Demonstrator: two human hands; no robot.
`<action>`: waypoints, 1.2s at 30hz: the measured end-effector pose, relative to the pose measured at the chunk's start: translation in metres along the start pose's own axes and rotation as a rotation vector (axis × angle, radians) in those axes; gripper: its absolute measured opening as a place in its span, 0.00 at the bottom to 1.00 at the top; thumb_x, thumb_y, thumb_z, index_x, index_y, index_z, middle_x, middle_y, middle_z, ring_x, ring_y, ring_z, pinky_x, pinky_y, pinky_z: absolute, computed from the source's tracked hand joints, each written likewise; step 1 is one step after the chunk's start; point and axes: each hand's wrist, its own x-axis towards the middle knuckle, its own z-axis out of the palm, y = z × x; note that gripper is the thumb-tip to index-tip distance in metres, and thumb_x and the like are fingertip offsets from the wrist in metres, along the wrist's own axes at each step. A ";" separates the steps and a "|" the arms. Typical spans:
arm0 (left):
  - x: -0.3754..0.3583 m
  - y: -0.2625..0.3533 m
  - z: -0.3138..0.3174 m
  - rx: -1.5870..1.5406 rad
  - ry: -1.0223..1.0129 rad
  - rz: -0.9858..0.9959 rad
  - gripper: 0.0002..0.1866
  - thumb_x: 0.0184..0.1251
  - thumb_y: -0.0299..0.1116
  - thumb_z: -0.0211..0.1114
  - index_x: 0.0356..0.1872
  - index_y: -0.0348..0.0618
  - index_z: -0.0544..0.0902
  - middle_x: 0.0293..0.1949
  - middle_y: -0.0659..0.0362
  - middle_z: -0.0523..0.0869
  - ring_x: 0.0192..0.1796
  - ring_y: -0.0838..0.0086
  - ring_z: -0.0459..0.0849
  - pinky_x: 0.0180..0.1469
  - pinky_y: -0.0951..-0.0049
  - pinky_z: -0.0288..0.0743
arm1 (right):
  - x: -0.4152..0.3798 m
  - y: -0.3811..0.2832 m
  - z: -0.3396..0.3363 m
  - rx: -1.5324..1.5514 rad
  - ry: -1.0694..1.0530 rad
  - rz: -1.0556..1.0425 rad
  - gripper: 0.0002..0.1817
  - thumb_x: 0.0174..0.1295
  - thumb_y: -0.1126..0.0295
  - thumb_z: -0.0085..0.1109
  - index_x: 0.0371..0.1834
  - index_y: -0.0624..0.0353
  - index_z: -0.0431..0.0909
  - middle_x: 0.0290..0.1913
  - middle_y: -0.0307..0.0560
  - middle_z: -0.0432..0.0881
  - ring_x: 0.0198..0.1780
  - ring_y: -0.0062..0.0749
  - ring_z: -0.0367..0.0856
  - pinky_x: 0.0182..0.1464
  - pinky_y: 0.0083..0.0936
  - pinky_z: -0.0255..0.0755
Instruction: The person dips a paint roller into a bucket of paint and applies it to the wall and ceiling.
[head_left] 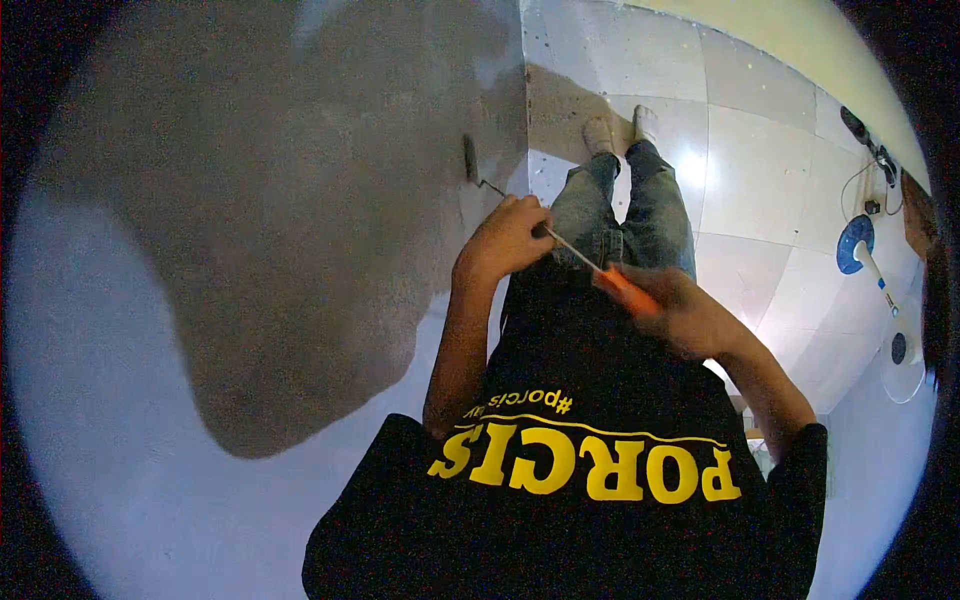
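A small paint roller lies across the middle of the head view, its dark narrow sleeve (470,158) right at the wall (330,230) on the left. From the sleeve a thin bent metal rod (572,246) runs down to an orange handle (630,292). My left hand (508,238) is closed round the rod, partway along it. Lower and to the right, my right hand (685,312) grips the orange handle, slightly blurred. Both hands are in front of my black shirt (600,400) with yellow lettering.
Pale tiled floor (750,170) meets the wall beside my feet (622,128). Along the far right are black objects with a cord (848,190) and a blue disc (855,245) with a white stem. A large dark shadow covers much of the wall.
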 end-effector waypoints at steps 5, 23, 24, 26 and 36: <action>-0.004 0.012 0.000 0.028 0.025 0.013 0.13 0.53 0.41 0.67 0.34 0.44 0.82 0.41 0.55 0.80 0.50 0.57 0.75 0.56 0.61 0.69 | 0.006 -0.083 -0.031 0.239 -0.160 0.704 0.31 0.58 0.75 0.57 0.68 0.51 0.67 0.29 0.39 0.78 0.17 0.18 0.71 0.18 0.17 0.65; 0.027 -0.028 0.022 0.008 0.041 -0.011 0.14 0.52 0.41 0.70 0.34 0.44 0.83 0.44 0.55 0.80 0.52 0.57 0.76 0.57 0.62 0.69 | 0.025 -0.037 -0.021 0.276 -0.110 0.687 0.35 0.55 0.75 0.57 0.70 0.57 0.63 0.23 0.39 0.75 0.14 0.19 0.70 0.13 0.17 0.67; 0.036 -0.034 0.024 0.027 0.022 -0.009 0.13 0.53 0.41 0.69 0.35 0.44 0.83 0.45 0.54 0.81 0.53 0.57 0.76 0.57 0.61 0.69 | 0.031 -0.027 -0.021 0.260 -0.082 0.693 0.36 0.55 0.76 0.58 0.71 0.59 0.61 0.20 0.38 0.74 0.12 0.19 0.69 0.12 0.16 0.66; 0.050 -0.051 0.041 0.013 0.058 0.001 0.13 0.53 0.41 0.68 0.34 0.44 0.82 0.44 0.53 0.80 0.52 0.55 0.77 0.56 0.60 0.70 | 0.037 -0.003 -0.021 0.307 -0.064 0.687 0.35 0.55 0.75 0.58 0.71 0.58 0.62 0.20 0.38 0.74 0.12 0.19 0.69 0.12 0.17 0.66; 0.109 -0.091 0.086 -0.001 0.220 -0.136 0.16 0.59 0.43 0.64 0.44 0.45 0.83 0.53 0.51 0.80 0.56 0.55 0.78 0.56 0.56 0.72 | 0.103 0.101 -0.033 0.227 -0.059 0.566 0.14 0.62 0.58 0.58 0.43 0.56 0.77 0.18 0.37 0.73 0.14 0.19 0.70 0.12 0.19 0.63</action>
